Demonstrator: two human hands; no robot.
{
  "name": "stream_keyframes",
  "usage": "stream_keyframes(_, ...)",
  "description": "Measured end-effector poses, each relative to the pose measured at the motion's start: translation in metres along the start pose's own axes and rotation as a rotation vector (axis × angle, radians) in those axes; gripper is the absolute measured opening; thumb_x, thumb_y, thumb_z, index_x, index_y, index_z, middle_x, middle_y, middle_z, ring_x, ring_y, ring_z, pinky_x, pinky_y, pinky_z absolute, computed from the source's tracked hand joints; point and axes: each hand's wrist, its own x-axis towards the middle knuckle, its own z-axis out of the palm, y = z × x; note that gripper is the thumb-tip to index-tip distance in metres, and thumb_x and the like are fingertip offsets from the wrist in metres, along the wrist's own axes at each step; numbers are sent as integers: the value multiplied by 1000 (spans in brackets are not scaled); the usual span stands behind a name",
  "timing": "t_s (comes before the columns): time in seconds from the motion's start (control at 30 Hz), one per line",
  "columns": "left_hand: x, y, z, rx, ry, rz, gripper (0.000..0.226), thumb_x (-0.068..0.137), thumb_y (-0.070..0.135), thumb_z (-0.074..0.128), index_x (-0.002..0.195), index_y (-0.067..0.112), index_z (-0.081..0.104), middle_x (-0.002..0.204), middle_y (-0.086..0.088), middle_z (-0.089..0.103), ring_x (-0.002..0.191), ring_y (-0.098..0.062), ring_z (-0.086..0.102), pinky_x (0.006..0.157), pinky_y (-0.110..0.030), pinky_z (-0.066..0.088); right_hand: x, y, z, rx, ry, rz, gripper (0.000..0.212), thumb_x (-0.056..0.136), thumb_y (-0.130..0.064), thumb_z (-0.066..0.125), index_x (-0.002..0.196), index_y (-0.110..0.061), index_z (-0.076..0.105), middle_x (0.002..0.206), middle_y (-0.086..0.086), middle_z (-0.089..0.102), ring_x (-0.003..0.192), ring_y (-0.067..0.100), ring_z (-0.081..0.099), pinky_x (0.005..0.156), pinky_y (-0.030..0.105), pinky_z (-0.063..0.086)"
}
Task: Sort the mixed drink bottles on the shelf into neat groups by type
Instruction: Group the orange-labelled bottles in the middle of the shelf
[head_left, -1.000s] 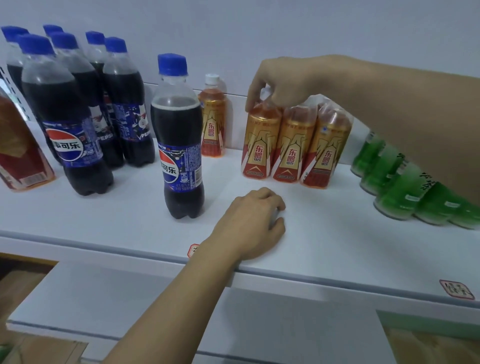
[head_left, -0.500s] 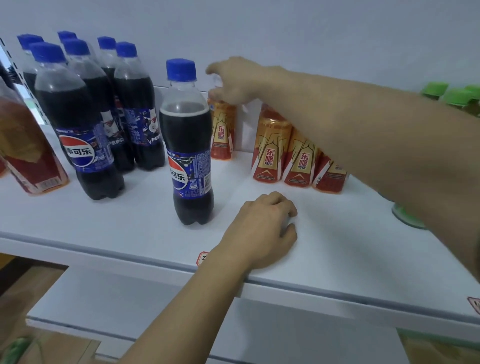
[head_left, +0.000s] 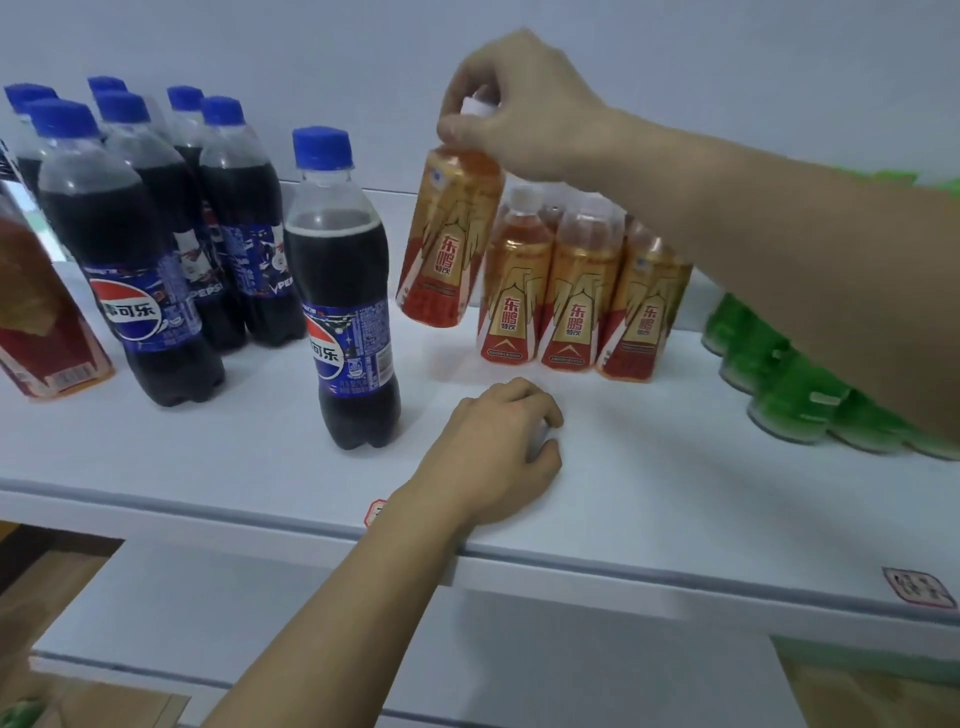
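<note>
My right hand (head_left: 511, 106) grips the white cap of a gold-and-red energy drink bottle (head_left: 449, 244) and holds it tilted, lifted off the white shelf (head_left: 649, 467). Just right of it stands a tight group of the same gold bottles (head_left: 571, 291). A lone cola bottle (head_left: 345, 301) with a blue cap stands in front, left of the lifted bottle. Further left is a cluster of several cola bottles (head_left: 156, 234). My left hand (head_left: 498, 452) rests on the shelf near its front edge, fingers curled under, holding nothing.
Green bottles (head_left: 779, 384) stand at the right end, partly hidden by my right forearm. A red-labelled amber bottle (head_left: 41, 322) sits at the far left edge. A lower shelf (head_left: 363, 649) lies below. Small red labels (head_left: 917, 587) mark the shelf's front lip.
My right hand left the gold group, reached to the single gold bottle at the back, took its cap and lifted it forward off the shelf. My left hand stayed put.
</note>
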Motion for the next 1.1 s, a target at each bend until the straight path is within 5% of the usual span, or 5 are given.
stream_keyframes(0.23, -2, 1, 7, 35, 5, -10, 35, 99, 39, 53, 132, 29, 57, 137, 13, 52, 113, -11, 56, 99, -26, 47, -64, 20, -74, 17, 2, 44, 8, 97, -34, 64, 98, -30, 70, 98, -13, 62, 86, -1, 56, 67, 17, 41)
stream_keyframes(0.4, 0, 6, 9, 121, 51, 25, 32, 97, 36, 51, 126, 26, 58, 129, 8, 54, 111, -17, 55, 96, -40, 49, -105, 59, -83, -128, -92, 107, 6, 96, -31, 66, 95, -32, 71, 90, -21, 61, 70, -11, 53, 62, 13, 37)
stream_keyframes(0.83, 0, 4, 11, 103, 34, -4, 31, 98, 39, 50, 126, 30, 58, 133, 12, 53, 115, -13, 54, 100, -39, 49, -137, 93, -67, -220, -87, 82, 14, 97, -25, 63, 106, -18, 71, 113, -3, 71, 92, 6, 51, 82, 24, 36)
stream_keyframes(0.97, -2, 5, 9, 71, 20, -30, 30, 98, 38, 51, 126, 29, 59, 132, 13, 54, 115, -13, 55, 100, -37, 50, -148, 88, -59, -243, -81, 65, 33, 98, -29, 60, 130, -24, 65, 124, 3, 65, 109, 15, 53, 92, 28, 37)
stream_keyframes(1.1, -7, 6, 6, 56, 59, -63, 28, 97, 34, 54, 122, 26, 62, 127, 9, 59, 112, -14, 57, 99, -35, 50, -190, 69, -33, -154, 298, 71, 45, 95, -26, 61, 139, -21, 58, 133, 8, 53, 124, 21, 46, 102, 20, 31)
